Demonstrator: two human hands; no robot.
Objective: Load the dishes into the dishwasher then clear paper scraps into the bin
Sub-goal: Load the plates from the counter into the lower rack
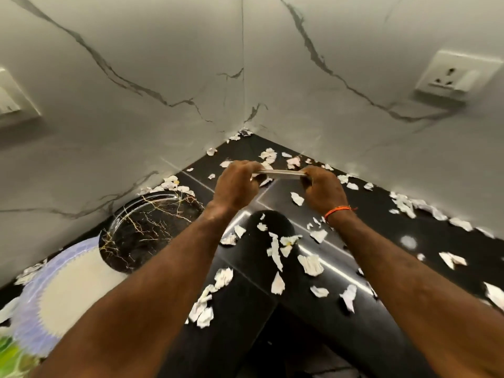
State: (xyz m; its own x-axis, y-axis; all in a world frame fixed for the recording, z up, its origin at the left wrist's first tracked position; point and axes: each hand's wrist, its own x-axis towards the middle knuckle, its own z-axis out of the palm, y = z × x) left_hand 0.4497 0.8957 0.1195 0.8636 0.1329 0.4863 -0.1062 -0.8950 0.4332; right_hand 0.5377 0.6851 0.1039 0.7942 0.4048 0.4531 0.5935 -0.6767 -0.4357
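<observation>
Both hands, left hand (236, 184) and right hand (321, 189), pinched a thin pale edge-on plate (278, 173); below the grip, torn white paper scraps (311, 264) and a black gold-veined plate (141, 227) remained on the glossy black worktop (381, 241).

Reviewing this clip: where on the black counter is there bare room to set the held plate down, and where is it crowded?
Bare glossy black counter lies right of the right hand, bordered by the wall-edge torn white paper scraps. A smaller bare strip lies between the black gold-veined plate and the left hand. Scraps crowd the middle, below both wrists, and the corner; the purple-rimmed white plate fills the left.
</observation>
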